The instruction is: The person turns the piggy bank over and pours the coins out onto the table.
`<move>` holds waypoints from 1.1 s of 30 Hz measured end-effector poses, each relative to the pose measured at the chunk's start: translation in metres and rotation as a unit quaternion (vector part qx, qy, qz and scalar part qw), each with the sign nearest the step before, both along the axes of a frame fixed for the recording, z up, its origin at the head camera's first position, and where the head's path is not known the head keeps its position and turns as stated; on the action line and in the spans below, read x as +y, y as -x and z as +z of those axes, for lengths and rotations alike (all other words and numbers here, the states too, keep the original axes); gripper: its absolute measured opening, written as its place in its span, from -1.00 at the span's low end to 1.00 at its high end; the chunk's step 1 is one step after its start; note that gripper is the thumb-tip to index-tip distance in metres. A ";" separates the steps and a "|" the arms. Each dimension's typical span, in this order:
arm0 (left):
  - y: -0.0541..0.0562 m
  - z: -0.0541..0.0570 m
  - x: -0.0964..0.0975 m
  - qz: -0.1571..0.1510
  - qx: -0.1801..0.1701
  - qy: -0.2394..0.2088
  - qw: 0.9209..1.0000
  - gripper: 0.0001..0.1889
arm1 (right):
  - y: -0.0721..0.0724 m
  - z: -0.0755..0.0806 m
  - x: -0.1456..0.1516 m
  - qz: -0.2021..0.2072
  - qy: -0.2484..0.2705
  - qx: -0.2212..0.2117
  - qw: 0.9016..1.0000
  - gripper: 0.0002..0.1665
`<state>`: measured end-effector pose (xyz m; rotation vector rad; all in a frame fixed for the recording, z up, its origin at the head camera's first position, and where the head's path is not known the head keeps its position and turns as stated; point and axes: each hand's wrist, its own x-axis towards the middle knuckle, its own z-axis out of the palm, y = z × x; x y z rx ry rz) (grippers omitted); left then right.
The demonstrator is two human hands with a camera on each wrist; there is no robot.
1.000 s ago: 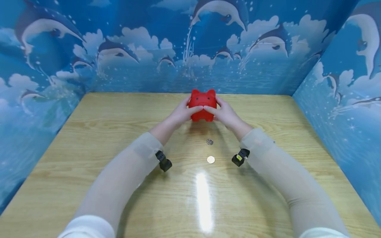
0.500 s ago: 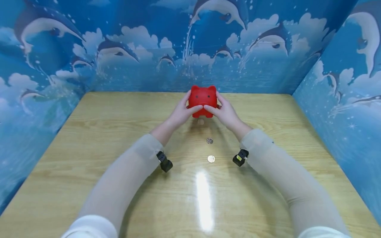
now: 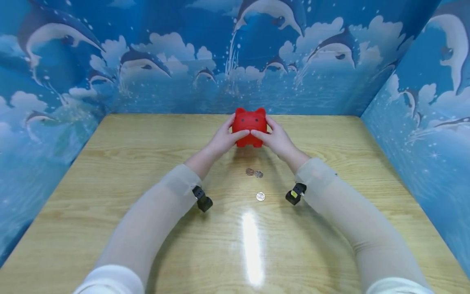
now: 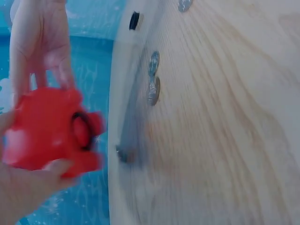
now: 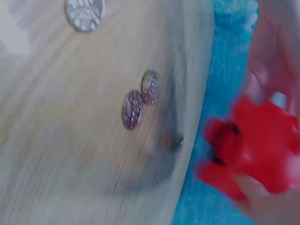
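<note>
Between both hands I hold a red piggy bank (image 3: 249, 122), its eyed face turned toward me and a shadow on the table below it. My left hand (image 3: 223, 138) grips one side and my right hand (image 3: 277, 139) the other, thumbs meeting across the front. A black-rimmed ring (image 4: 82, 131) shows on the bank's underside in the left wrist view. On the table nearer me lie a brownish coin (image 3: 250, 172), a grey coin (image 3: 258, 174) right beside it, and a silvery coin (image 3: 260, 197) closer still. A small blurred dark object (image 5: 177, 142) appears near the bank in the right wrist view.
The light wooden table (image 3: 147, 143) ends at a blue dolphin-print backdrop (image 3: 165, 94) close behind the bank, with printed panels on both sides. A black camera (image 3: 202, 199) sits on the left wrist, another camera (image 3: 295, 194) on the right.
The bank rose, then dipped slightly, still held by both hands. A blurred coin showed beneath it half a second ago; a brownish coin now lies beside the grey one.
</note>
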<state>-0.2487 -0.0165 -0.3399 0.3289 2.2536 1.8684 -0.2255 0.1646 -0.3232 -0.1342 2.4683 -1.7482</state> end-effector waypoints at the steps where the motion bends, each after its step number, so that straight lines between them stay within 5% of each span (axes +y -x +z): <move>1: -0.003 0.004 0.000 0.001 0.023 -0.017 1.000 -0.14 | -0.004 0.005 -0.001 -0.001 0.007 0.030 1.000 -0.02; 5: -0.004 0.012 0.001 0.001 0.072 -0.051 0.996 -0.16 | -0.006 0.013 -0.002 -0.006 0.010 0.085 0.996 -0.03; 10: 0.000 0.008 0.001 -0.003 -0.009 0.034 0.999 -0.16 | 0.001 0.005 0.002 0.000 -0.006 -0.027 1.000 -0.02; 15: -0.001 0.007 0.000 0.004 -0.035 0.048 0.998 -0.16 | 0.000 0.005 0.001 0.008 0.004 -0.051 0.999 -0.05; 22: -0.008 0.017 0.001 0.039 0.079 -0.070 0.994 -0.27 | -0.003 0.017 -0.002 -0.035 0.006 0.079 0.996 -0.01; 28: -0.005 0.008 0.002 0.037 -0.026 -0.001 0.999 -0.23 | 0.001 0.009 0.002 -0.020 -0.001 -0.039 0.999 -0.02; 33: -0.004 0.005 0.004 0.035 -0.063 0.024 0.997 -0.17 | 0.000 0.005 0.002 -0.011 -0.002 -0.044 0.999 -0.05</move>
